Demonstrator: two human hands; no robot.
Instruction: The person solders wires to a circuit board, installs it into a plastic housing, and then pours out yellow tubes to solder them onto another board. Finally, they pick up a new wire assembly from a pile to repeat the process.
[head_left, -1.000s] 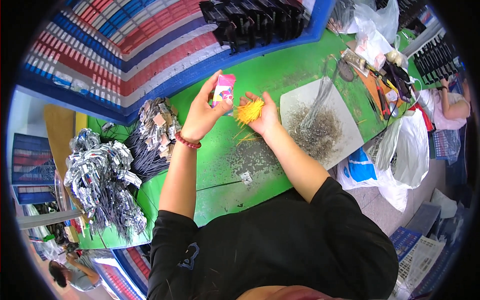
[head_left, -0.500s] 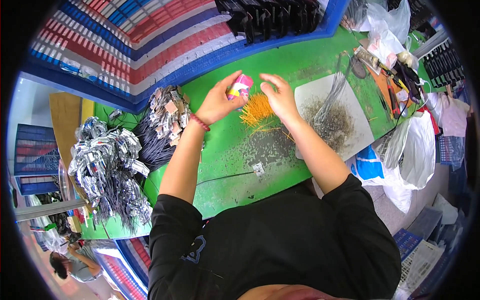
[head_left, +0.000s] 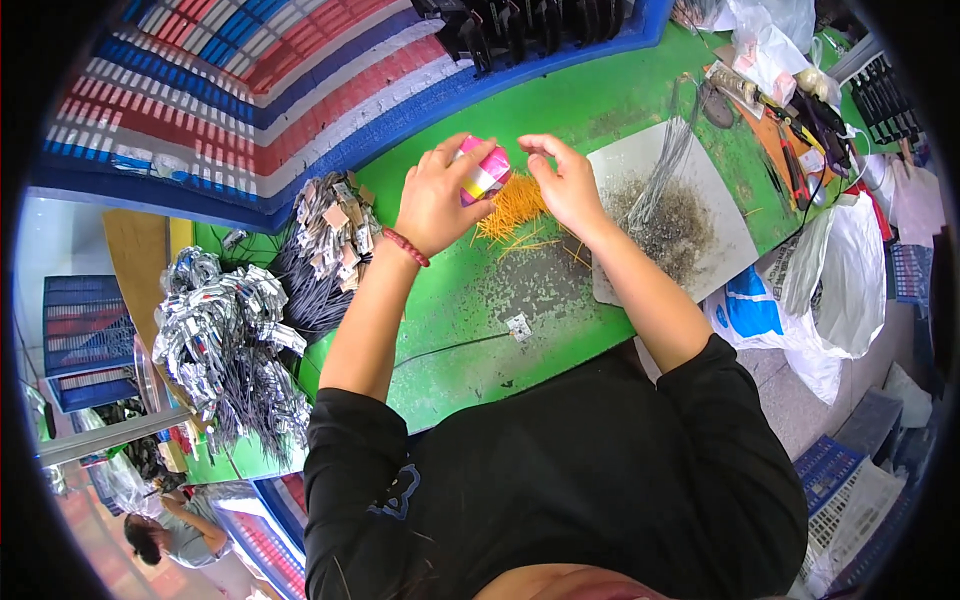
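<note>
My left hand (head_left: pixel 436 200), with a red bracelet at its wrist, grips a small pink, white and yellow container (head_left: pixel 487 172) from its left side. The container is tilted above the green table; its exact kind cannot be told. Just right of it, my right hand (head_left: pixel 566 188) is raised with fingers loosely bent and apart, and nothing shows in them. Under and between the hands lies a pile of thin orange sticks (head_left: pixel 515 207), some scattered toward me. A small white square piece (head_left: pixel 518 327) with a thin dark wire lies on the table nearer me.
Left on the table are bundles of silvery wired parts (head_left: pixel 220 330) and tan-tipped black wires (head_left: pixel 335 225). A pale board (head_left: pixel 725 215) holds grey wires (head_left: pixel 668 165) and dark grit. Tools (head_left: pixel 790 165) lie far right, near plastic bags (head_left: pixel 850 280). Striped trays stand behind; another person (head_left: pixel 180 530) is lower left.
The container has turned in my left hand, whose fingers now reach farther over its top. My right hand has shifted slightly. The whole view has moved a little.
</note>
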